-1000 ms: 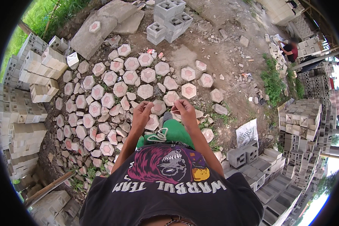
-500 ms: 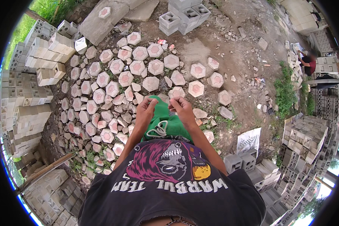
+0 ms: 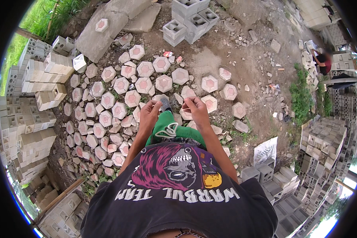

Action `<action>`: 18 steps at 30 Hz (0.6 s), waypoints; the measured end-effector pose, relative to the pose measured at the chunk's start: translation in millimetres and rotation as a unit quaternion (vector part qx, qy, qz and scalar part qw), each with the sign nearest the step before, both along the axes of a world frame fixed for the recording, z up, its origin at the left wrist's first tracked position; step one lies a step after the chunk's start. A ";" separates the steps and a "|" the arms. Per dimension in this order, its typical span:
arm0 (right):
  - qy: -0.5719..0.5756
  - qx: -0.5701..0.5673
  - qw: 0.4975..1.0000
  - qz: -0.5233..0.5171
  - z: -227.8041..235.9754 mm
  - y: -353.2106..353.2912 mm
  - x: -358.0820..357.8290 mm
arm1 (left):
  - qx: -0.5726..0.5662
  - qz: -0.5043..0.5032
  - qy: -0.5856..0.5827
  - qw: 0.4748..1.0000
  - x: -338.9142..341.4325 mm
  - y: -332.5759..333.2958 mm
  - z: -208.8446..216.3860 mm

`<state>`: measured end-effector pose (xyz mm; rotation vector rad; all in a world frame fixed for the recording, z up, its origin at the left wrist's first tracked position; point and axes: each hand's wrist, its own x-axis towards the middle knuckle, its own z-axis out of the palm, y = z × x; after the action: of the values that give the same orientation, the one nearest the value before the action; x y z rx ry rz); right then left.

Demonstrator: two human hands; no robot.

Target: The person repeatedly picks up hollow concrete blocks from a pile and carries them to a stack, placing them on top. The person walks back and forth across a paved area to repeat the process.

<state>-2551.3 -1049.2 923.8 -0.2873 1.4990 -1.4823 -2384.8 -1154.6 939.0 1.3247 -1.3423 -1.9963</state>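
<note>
Both hands are held out in front of my waist, a short gap between them. My left hand (image 3: 149, 114) has its fingers bent in toward the thumb in a pinch. Across from it, my right hand (image 3: 196, 112) is curled in the same way. Whatever either pinch holds, if anything, is too small to see. Below the hands are my green shorts (image 3: 178, 133) with a white drawstring (image 3: 167, 131). A grey shoe (image 3: 165, 104) shows between the hands, among hexagonal concrete pavers (image 3: 164, 83) with reddish centres.
Many more pavers and broken stones spread over the dirt on the left. Hollow concrete blocks (image 3: 174, 32) stand ahead, near a concrete slab (image 3: 107, 27). Block stacks line the left (image 3: 39, 75) and right (image 3: 323, 139). A person (image 3: 324, 62) is at the far right.
The view has shifted forward over the ground, and a grey shoe now shows beyond the shorts. My hands have moved slightly apart, their fingers still bent.
</note>
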 end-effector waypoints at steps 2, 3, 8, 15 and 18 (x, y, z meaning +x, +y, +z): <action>0.002 -0.006 1.000 0.002 -0.1 -30.4 -5.7 | -0.003 -0.006 0.007 1.000 -7.1 -34.5 -3.5; 0.005 -0.006 1.000 0.003 -5.7 -43.6 -5.8 | -0.010 -0.007 0.000 1.000 -11.5 -49.0 -4.9; 0.021 -0.022 1.000 0.009 -27.2 -105.4 -7.7 | -0.050 -0.011 -0.003 0.999 -33.3 -115.8 -15.9; 0.020 0.011 1.000 0.018 -20.5 -146.2 -16.5 | -0.010 -0.028 0.006 1.000 -33.0 -158.9 -23.2; 0.016 0.008 1.000 0.018 -26.5 -158.6 -25.2 | 0.009 -0.022 -0.003 1.000 -37.3 -167.6 -23.0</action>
<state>-2576.5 -1207.8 897.4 -0.3282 1.5238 -1.4432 -2422.1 -1322.2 916.0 1.3207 -1.3703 -2.0399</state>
